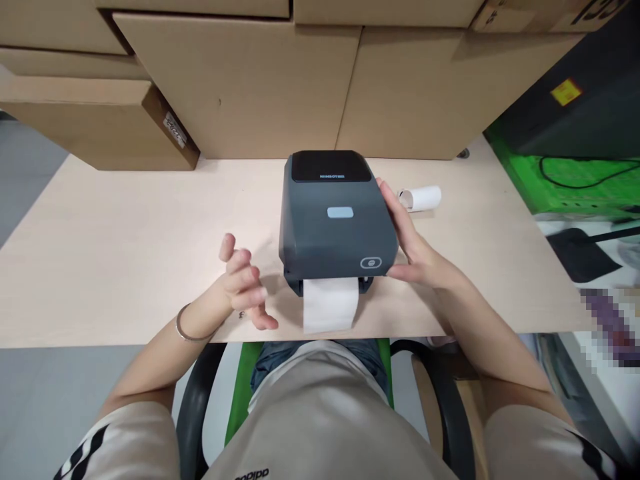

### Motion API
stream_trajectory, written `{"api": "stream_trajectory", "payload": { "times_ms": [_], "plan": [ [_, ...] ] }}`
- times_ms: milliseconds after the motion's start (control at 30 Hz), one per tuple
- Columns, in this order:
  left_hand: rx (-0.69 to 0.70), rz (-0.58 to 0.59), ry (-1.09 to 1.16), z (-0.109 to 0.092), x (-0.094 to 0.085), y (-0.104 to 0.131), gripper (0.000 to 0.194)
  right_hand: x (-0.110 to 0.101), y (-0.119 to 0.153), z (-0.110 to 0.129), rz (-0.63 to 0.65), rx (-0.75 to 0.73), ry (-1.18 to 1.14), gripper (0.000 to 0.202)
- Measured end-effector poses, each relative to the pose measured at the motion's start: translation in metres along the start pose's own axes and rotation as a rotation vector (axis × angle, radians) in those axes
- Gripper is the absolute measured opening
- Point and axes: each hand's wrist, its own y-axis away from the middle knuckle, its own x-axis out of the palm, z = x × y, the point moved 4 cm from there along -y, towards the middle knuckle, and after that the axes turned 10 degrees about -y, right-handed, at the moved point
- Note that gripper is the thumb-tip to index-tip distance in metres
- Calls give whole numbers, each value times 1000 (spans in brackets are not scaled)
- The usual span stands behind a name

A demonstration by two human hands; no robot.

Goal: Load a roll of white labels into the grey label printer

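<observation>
A dark grey label printer point(330, 233) stands on the table in front of me, its lid down. From its front slot a strip of white label paper point(330, 305) hangs toward the table's near edge. My right hand point(414, 250) grips the printer's right side, fingers along the wall and thumb by the front corner. To the left of the printer, my left hand point(246, 283) is in the air, holding nothing, with its fingers apart and loosely curled. A white paper roll or tube point(421, 199) lies just beyond my right hand.
Large cardboard boxes point(260, 87) line the table's back edge, and a flatter box point(100, 127) sits at the back left. A green surface point(575, 183) with a black cable is at the right. Chair armrests flank me below the tabletop point(125, 267).
</observation>
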Motion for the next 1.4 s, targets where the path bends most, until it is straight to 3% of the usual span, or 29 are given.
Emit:
{"api": "stream_trajectory", "payload": {
  "times_ms": [33,67,100,200,300,467,567,667,933,1200,1400],
  "plan": [
    [157,-212,-24,-10,-8,-7,84,3,3,0,0,-12,16,119],
    [215,-242,-64,-16,-9,-14,82,6,6,1,-2,-25,31,118],
    [240,-147,-92,-20,-4,-20,81,9,9,1,-5,-35,42,116],
    [208,-42,-82,-26,2,-28,73,17,12,-1,-75,-51,37,105],
    [155,-62,-44,-29,2,-28,72,22,11,-3,-209,-120,60,92],
    [187,-109,-40,-40,-1,-37,58,31,6,-4,-343,-293,131,69],
    [158,-39,-5,-45,0,-43,50,36,4,-3,-360,-370,134,55],
    [170,45,71,-47,1,-46,49,41,4,-2,-367,-440,161,54],
    [199,96,139,-46,-1,-49,48,49,7,-13,-430,-506,168,51],
    [141,6,157,-50,6,-43,46,60,11,-37,-459,-445,143,59],
    [148,-45,69,-50,12,-42,39,64,10,-39,-526,-475,236,59]
  ]
}}
